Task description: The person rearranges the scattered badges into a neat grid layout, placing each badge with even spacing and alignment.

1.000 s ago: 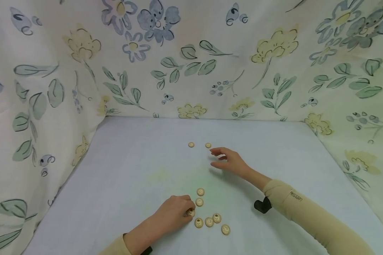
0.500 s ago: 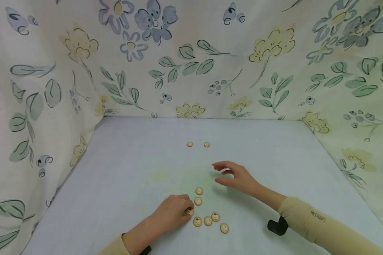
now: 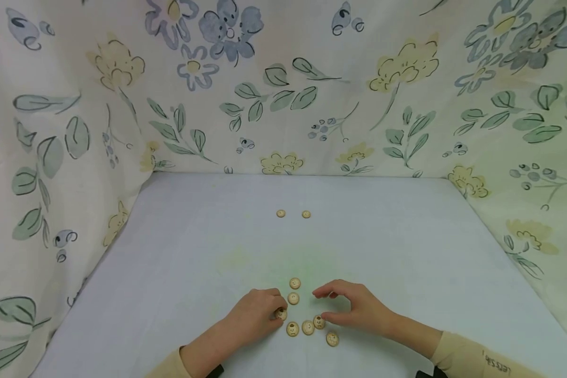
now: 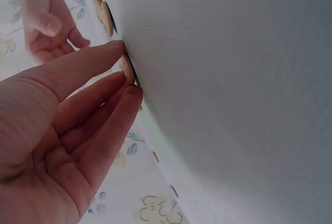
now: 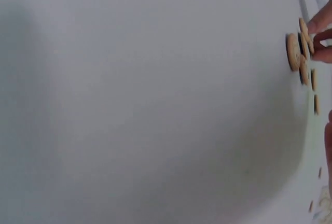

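Note:
My left hand point(image 3: 257, 314) pinches a small round wooden disc point(image 3: 281, 314) between thumb and fingertips, low over the white tabletop. In the left wrist view that disc point(image 4: 126, 69) stands edge-on between the thumb and fingers. My right hand point(image 3: 359, 307) holds nothing; its thumb and fingers are apart. Its thumb tip is right at the edge of a disc with a dark mark point(image 3: 318, 322). Between the hands lie other discs: a far one point(image 3: 295, 283), one just below it point(image 3: 293, 298), a dark-marked one point(image 3: 292, 329), and a plainer one point(image 3: 307, 327).
One more disc point(image 3: 332, 338) lies nearest the front, below the right hand. Far back on the white table point(image 3: 193, 236) are two discs, a left one point(image 3: 281, 213) and a right one point(image 3: 306, 214). Flower-printed cloth point(image 3: 260, 136) hangs around the back and sides.
My right hand has come back from beside the far pair of discs toward the near group, its fingers staying apart. The left hand keeps its pinch on the same disc.

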Demonstrator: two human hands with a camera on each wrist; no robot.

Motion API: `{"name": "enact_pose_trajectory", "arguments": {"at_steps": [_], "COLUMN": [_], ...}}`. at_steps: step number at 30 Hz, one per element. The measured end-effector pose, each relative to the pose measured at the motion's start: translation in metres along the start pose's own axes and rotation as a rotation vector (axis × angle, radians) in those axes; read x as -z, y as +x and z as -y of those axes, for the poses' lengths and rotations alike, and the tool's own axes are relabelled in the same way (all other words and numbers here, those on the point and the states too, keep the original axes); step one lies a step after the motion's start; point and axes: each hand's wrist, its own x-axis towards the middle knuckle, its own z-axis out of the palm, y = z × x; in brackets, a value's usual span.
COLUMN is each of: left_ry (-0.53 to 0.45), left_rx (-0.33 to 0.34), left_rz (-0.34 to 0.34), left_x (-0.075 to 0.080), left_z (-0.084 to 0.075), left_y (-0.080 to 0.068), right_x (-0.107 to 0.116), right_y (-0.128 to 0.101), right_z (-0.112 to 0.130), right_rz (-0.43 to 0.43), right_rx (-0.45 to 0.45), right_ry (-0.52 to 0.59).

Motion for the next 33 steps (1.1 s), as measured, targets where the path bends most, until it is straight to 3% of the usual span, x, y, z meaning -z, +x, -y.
{"name": "enact_pose_trajectory", "arguments": {"at_steps": [9, 15, 23, 33], "left_ry": [0.007, 0.005, 0.011, 0.016], "left_rx": [-0.022, -0.007, -0.028, -0.024], "left_rz": [-0.015, -0.007, -0.039, -0.040], "left_x": [0.001, 0.000, 0.000, 0.000], "left_z": [-0.001, -0.002, 0.000, -0.002], "left_y": [0.003, 0.002, 0.000, 0.000], "right_x": [-0.013, -0.018, -0.023, -0.026], "right_y": [-0.024, -0.036, -0.043, -0.044], "right_z": [0.007, 0.011, 0.008, 0.006], "right_rz": [-0.038, -0.052, -0.037, -0.033], "right_rx": [0.085, 0.065, 0.162, 0.204], "right_ry": [-0.091, -0.089, -0.096, -0.078]}}
